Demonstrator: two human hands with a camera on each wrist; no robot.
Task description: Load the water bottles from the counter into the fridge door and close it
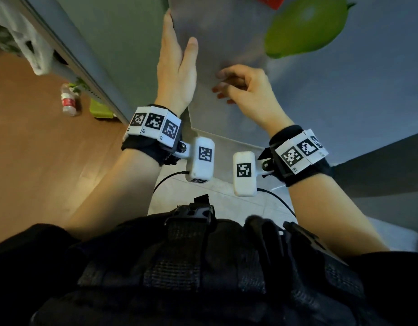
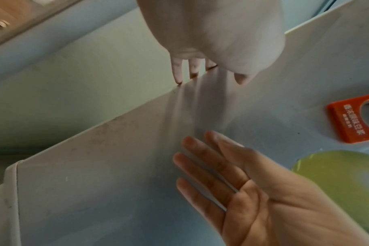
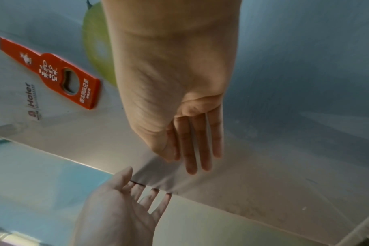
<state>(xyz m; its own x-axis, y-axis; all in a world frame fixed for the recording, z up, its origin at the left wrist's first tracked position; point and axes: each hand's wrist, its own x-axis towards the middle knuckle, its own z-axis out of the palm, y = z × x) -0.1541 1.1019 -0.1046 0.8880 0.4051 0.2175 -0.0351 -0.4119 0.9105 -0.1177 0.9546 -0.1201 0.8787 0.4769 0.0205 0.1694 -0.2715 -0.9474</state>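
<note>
The grey fridge door (image 1: pixel 226 38) fills the view ahead of me, showing only its outer face. My left hand (image 1: pixel 177 64) lies along the door's left edge with straight fingers (image 2: pixel 177 71); their tips vanish past the edge and the thumb rests on the front. My right hand (image 1: pixel 245 90) is close to the door's front, empty, with relaxed fingers (image 3: pixel 192 149) reaching toward the surface. The left hand (image 3: pixel 120 213) and the right hand (image 2: pixel 253 191) each show palm-up in the other wrist's view. The door shelves are hidden.
A green fruit-shaped magnet (image 1: pixel 306 27) and a red bottle-opener magnet (image 3: pixel 59 73) stick to the door. On the wooden floor at the left stand a red-labelled water bottle (image 1: pixel 68 100) and a green box (image 1: pixel 99 109), with a white plastic bag (image 1: pixel 31 48) above them.
</note>
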